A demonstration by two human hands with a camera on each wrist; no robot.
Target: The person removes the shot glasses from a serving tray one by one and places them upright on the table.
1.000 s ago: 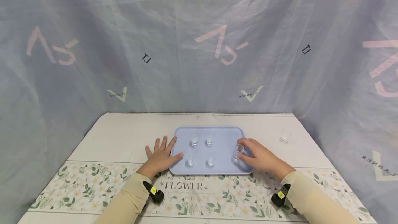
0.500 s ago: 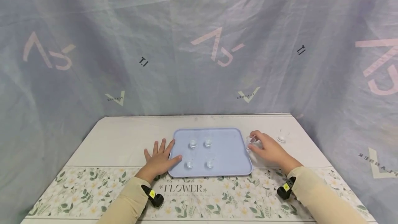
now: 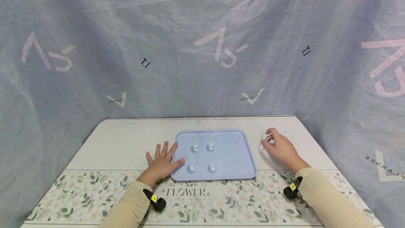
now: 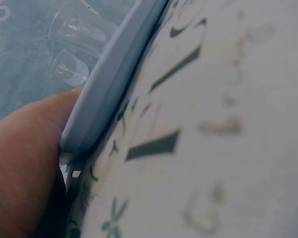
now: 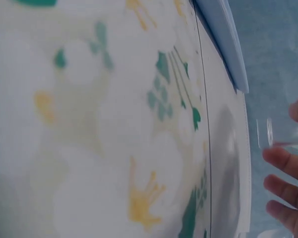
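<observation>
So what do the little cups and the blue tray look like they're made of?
The small cups look like clear glass or hard clear plastic: see-through, with bright glints. The one the right hand holds looks the same. The tray looks like matte moulded plastic: even pale blue with a rounded, raised rim.

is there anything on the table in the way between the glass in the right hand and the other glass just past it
Nothing visible. The right hand holds a small clear glass off the blue tray; the other glass stands just beyond the hand on bare tabletop.

The right hand [image 3: 281,147] carried a glass [image 3: 264,137] (small, clear) off the tray [image 3: 235,157].
</observation>
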